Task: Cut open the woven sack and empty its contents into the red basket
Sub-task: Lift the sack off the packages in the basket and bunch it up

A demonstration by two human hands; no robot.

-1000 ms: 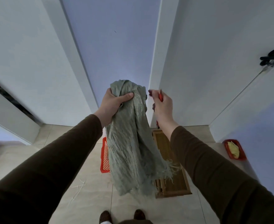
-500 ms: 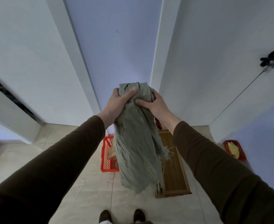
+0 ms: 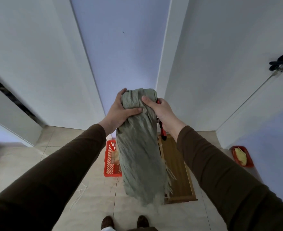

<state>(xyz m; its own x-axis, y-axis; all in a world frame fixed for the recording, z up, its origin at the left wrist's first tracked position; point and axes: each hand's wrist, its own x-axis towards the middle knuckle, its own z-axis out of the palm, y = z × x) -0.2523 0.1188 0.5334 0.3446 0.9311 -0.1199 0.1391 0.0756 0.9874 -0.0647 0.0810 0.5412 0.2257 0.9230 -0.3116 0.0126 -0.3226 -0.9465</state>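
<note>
The grey-green woven plastic sack (image 3: 140, 147) hung upside down, held aloft over the red slotted plastic basket (image 3: 110, 160) on the tiled floor. The left hand (image 3: 119, 112) gripped its bunched closed end, thumb across the front; the right hand (image 3: 160, 110) pinched the same end, thumb on the fabric, fingers also curled round a red-handled cutter (image 3: 162, 132). The frayed cut mouth pointed down. The sack looked limp, creased and light, probably nearly empty; the weave seemed slick, so bunched folds at the top were judged the safest hold. Pale contents lay in the basket. A wooden tray (image 3: 177, 167) sat just beside it.
</note>
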